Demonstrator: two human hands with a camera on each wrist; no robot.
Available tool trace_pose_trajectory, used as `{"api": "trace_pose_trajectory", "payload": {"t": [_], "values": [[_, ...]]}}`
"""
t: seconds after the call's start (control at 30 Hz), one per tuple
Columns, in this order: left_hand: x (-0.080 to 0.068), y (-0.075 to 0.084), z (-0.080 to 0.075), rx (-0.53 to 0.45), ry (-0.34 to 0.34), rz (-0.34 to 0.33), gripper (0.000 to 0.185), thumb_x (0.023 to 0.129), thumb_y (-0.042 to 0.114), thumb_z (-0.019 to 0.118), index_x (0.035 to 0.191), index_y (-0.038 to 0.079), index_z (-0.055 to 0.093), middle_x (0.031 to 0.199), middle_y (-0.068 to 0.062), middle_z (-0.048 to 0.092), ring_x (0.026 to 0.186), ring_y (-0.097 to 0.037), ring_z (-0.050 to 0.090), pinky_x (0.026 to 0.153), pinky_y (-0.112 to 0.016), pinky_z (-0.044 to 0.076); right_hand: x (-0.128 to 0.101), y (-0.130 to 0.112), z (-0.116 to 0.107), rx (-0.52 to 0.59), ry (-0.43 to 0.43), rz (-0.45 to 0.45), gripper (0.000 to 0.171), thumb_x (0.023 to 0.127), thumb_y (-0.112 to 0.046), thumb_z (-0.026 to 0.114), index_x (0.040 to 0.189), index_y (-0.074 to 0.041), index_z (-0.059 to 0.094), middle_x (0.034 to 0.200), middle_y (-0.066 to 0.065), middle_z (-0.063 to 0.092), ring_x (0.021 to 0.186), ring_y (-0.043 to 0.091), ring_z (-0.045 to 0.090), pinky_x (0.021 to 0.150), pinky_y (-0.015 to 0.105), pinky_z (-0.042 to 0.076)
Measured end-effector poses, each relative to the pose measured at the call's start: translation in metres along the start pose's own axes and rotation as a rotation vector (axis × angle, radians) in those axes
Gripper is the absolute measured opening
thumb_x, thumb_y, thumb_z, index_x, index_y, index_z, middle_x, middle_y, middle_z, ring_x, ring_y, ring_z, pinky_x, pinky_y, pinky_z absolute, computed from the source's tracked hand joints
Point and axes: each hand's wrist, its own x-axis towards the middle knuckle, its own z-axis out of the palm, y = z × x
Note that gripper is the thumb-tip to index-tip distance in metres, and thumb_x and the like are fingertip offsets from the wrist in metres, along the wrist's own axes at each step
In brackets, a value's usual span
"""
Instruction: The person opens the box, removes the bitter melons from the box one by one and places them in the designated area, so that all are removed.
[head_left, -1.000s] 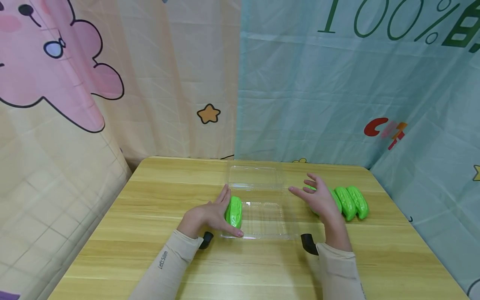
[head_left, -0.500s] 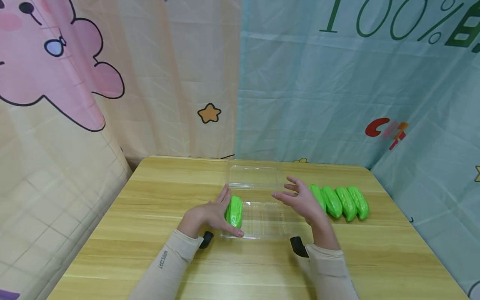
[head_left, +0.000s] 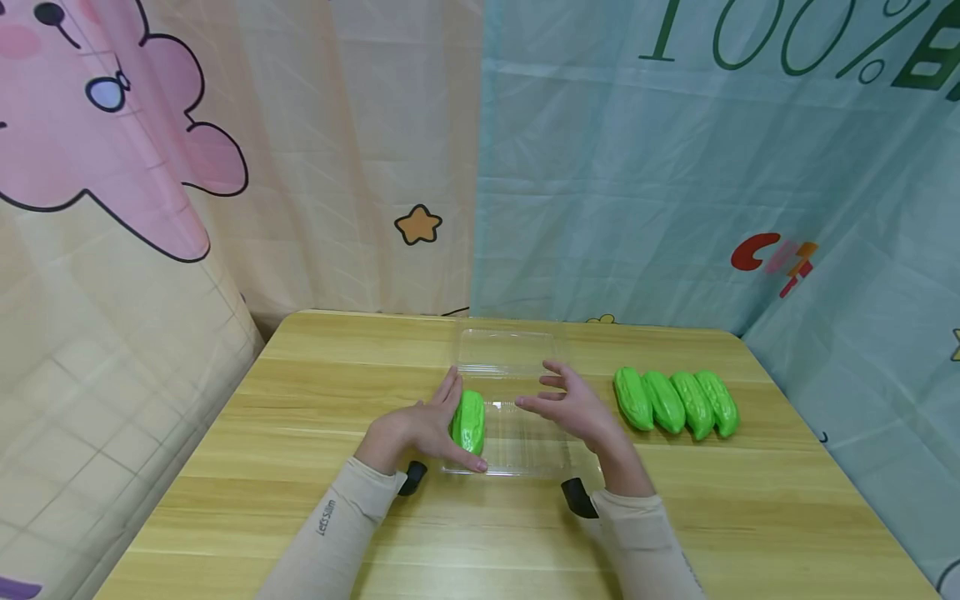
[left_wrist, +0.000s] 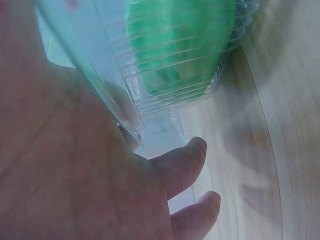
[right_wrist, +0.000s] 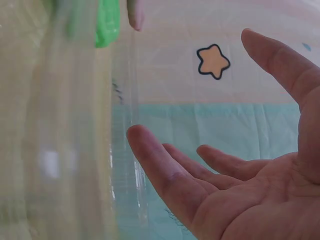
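The left hand (head_left: pixel 416 433) rests against the left wall of the clear plastic clamshell box (head_left: pixel 525 454), fingers straight, thumb along its near edge. Just inside that wall lies 1 green toy bitter gourd (head_left: pixel 468 422). The right hand (head_left: pixel 573 408) hovers over the box's right half, fingers spread, holding nothing. The box looks thin, light and easily crushed, best steadied at its rims. Right of the box lie 4 more gourds (head_left: pixel 677 402). The left sleeve (head_left: pixel 330 533) reads "Let's Slim"; the backdrop (head_left: pixel 750 125) reads "100%".
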Motion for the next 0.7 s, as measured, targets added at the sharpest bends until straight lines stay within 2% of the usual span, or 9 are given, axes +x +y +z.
{"api": "trace_pose_trajectory", "payload": {"t": [0.23, 0.5, 0.7], "values": [[0.001, 0.000, 0.000, 0.004, -0.003, -0.001, 0.146, 0.067, 0.066, 0.084, 0.160, 0.010, -0.013, 0.165, -0.004, -0.026, 0.148, -0.042, 0.018, 0.116, -0.061, 0.022, 0.006, 0.005, 0.016, -0.028, -0.015, -0.004, 0.093, 0.085, -0.036, 0.083, 0.156, -0.004, 0.031, 0.152, 0.027, 0.040, 0.133, 0.045, 0.047, 0.101, 0.057, 0.047], [0.000, 0.000, -0.001, 0.013, -0.005, 0.006, 0.146, 0.067, 0.068, 0.083, 0.160, 0.011, -0.015, 0.165, -0.003, -0.027, 0.147, -0.043, 0.023, 0.113, -0.059, 0.031, 0.009, 0.007, 0.038, -0.031, -0.054, -0.018, 0.082, 0.088, -0.028, 0.081, 0.152, 0.000, 0.038, 0.147, 0.025, 0.047, 0.129, 0.043, 0.051, 0.098, 0.056, 0.049], [0.000, 0.000, -0.001, 0.025, -0.014, 0.006, 0.147, 0.067, 0.071, 0.082, 0.160, 0.011, -0.015, 0.164, -0.004, -0.027, 0.146, -0.042, 0.023, 0.113, -0.060, 0.029, 0.011, 0.009, 0.050, -0.029, -0.097, -0.049, 0.077, 0.087, -0.028, 0.081, 0.148, 0.002, 0.043, 0.139, 0.023, 0.055, 0.123, 0.040, 0.057, 0.096, 0.054, 0.051]]}}
